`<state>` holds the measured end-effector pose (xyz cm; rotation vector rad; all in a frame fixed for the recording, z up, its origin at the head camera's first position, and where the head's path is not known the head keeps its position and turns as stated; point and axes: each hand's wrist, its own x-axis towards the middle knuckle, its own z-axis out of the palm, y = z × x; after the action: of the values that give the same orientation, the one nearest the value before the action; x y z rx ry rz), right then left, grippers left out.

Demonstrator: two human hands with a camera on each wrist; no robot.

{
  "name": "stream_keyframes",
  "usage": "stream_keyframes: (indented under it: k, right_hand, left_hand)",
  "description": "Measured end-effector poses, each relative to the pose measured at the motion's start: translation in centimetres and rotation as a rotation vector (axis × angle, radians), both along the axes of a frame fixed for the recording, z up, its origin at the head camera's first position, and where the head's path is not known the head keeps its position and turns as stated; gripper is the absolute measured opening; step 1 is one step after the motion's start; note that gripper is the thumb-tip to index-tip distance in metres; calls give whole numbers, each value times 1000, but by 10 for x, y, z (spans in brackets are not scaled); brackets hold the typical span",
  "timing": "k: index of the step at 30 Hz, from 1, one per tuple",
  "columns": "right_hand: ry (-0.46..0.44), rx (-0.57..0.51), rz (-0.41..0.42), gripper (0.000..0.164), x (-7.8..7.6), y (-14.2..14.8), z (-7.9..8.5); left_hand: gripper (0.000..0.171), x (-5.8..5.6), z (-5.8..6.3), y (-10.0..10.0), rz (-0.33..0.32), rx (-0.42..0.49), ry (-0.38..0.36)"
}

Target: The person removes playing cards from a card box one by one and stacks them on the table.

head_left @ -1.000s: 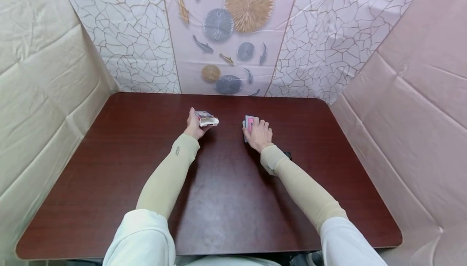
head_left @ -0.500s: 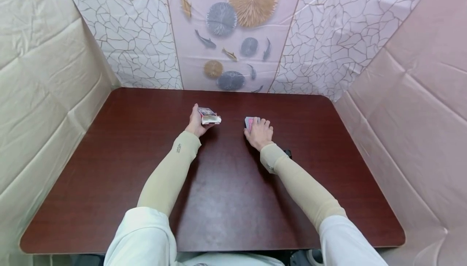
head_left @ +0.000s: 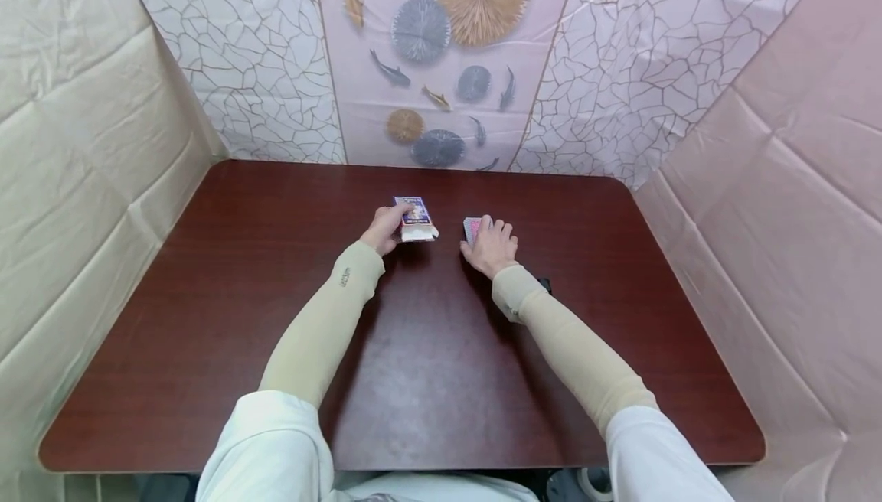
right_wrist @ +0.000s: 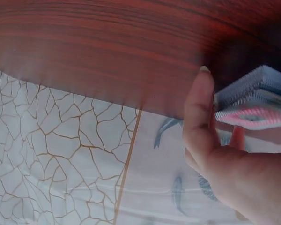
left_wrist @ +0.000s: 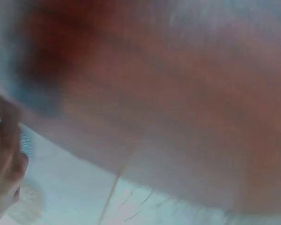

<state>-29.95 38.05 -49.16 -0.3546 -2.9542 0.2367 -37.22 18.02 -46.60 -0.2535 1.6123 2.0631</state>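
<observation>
In the head view my left hand holds a playing card box, thumb across its blue printed face. The box's white flap end stands open and points toward me. To the right, my right hand grips a deck of playing cards with pink patterned backs, low over the table. The right wrist view shows the deck as a thick, slightly uneven stack between thumb and fingers. Only part of the left hand shows at the edge of the blurred left wrist view.
Both hands are over the far half of a dark red-brown table with rounded corners. A patterned backdrop rises behind its far edge, and pale padded panels flank it.
My left hand has moved right and turned the box so its printed face shows more. The cards under my right hand, offset earlier, now look more squared; that hand has hardly moved.
</observation>
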Motion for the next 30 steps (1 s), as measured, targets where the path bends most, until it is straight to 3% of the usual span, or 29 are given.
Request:
stream_keyframes:
  k: [3,6,8,11,14,19,22,26,30]
  right_hand:
    - [56,-52,12,61,3,1,8]
    - [122,-91,27,52,5,1,16]
    - [155,-113,36,45,5,2,20]
    - [181,-140,44,41,5,2,24]
    - [187,-162,52,40,7,0,22]
    - [170,-184,94,42,12,-5,18]
    - [167,-189,152,43,12,-6,22]
    - [129,-184,263,50,6,0,36]
    - [47,-163,347,62,-2,13,46]
  left_hand:
    - [42,6,0,5,-53,-348,118]
    - [43,13,-1,6,-99,-639,224]
    - [45,17,-1,7,-123,-774,281]
    - [47,20,-4,8,-142,-895,359]
    - [56,21,-9,8,-142,-937,399]
    - [83,20,-22,5,-126,-956,390]
    - [76,17,-25,5,-97,-952,457]
    - [53,12,-18,3,8,-935,633]
    - [50,15,-13,-19,46,-990,731]
